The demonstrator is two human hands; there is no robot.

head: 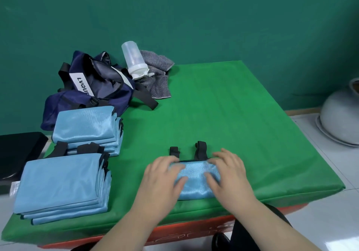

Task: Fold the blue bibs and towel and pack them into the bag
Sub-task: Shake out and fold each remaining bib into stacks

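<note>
Two hands rest on one folded blue bib [196, 181] near the front edge of the green table cover [242, 118]. The left hand [165, 177] covers the bib's left end and the right hand [230, 173] covers its right end. On both, the fingers are spread and lie relaxed on the cloth, pressing it flat rather than pinching it, so neither hand is gripping anything.

The bib's long axis runs left to right across the person. Its two black straps [201, 147] stick out from the far edge, pointing away from the body.

Everything it has to join lies to the left. A near stack [60, 184] of folded bibs sits well left of the left hand, and a far stack [87, 128] lies just behind it. Further back on the same side is the navy bag [93, 87], lying slumped and touching the far stack. The grey striped towel [157, 74] is crumpled at the back edge to the right of the bag, with a plastic bottle [134, 60] leaning over it.

The fold looks about finished, so the coming move is probably a sideways carry to the left. The left hand is the nearer one to both stacks and the bag. The right hand would have to cross the body to reach them. The towel looks not yet folded.
</note>
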